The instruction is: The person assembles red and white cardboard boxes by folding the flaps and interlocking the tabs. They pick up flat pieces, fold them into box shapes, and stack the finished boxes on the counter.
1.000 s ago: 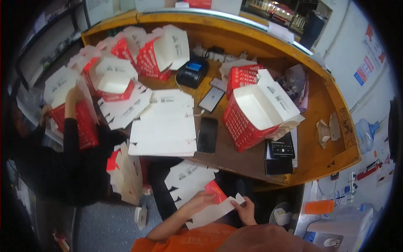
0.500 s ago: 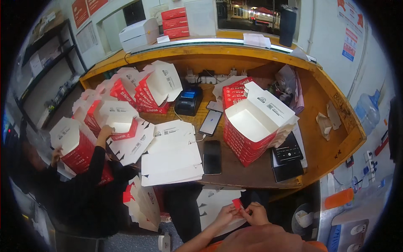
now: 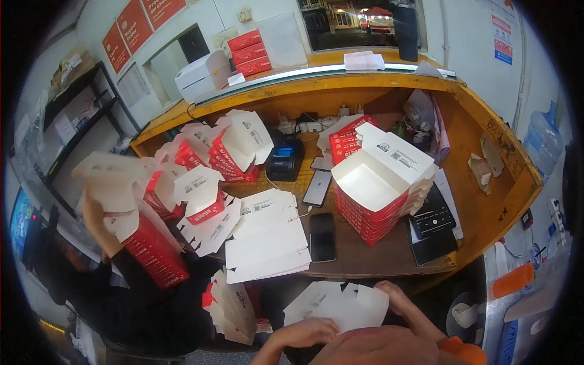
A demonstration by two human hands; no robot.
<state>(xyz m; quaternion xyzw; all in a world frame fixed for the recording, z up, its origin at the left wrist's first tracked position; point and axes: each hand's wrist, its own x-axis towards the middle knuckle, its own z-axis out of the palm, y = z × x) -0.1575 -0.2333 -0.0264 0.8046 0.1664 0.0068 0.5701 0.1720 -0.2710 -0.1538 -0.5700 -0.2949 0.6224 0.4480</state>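
Carton blank crosswise, printed end leftward; right grip pinches edge, left grip unclear.

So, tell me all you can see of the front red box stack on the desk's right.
The stack of boxes is several nested, open cartons that look like card: red with white lettering outside, white inside. The top one faces up, its white flap, marked with dark print, rising at the back. It stands on the brown desktop, between a black phone and a dark screen; nobody touches it.
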